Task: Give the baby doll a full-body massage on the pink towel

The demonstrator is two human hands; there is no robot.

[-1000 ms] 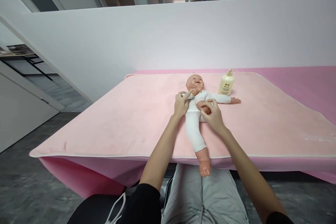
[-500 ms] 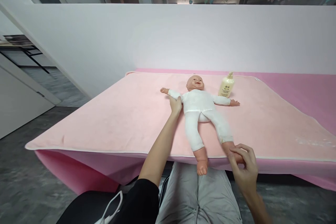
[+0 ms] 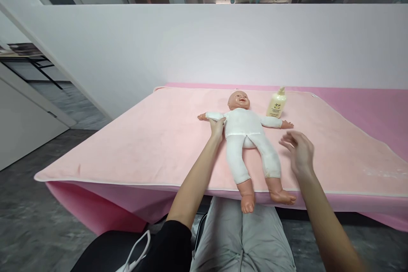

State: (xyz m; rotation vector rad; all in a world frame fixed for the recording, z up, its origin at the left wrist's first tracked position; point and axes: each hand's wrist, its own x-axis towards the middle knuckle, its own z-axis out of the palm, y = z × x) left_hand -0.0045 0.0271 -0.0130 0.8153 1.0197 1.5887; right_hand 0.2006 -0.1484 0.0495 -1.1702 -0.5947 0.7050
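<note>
A baby doll (image 3: 244, 123) with a white cloth body lies on its back on the pink blanket (image 3: 143, 144), arms spread, head toward the wall. Its bare feet reach over the table's front edge. My left hand (image 3: 217, 128) is closed around the doll's upper arm, close to the armpit, on the left side of the view. To the right of the doll's leg, my right hand (image 3: 299, 151) is held up with nothing in it. Its fingers are loosely bent, apart from the thumb and slightly blurred. A pale yellow pump bottle (image 3: 276, 103) stands beyond the doll's other arm.
A white wall (image 3: 207, 44) rises behind the table. Darker pink cloth (image 3: 360, 110) shows beyond the blanket and hangs at the front. Below the edge are my grey-trousered legs (image 3: 242, 238), and a black chair (image 3: 95, 250) stands at lower left.
My right hand has let go of the doll's foot and moved up beside its leg. That foot now rests at the table edge. My left hand stays at the arm.
</note>
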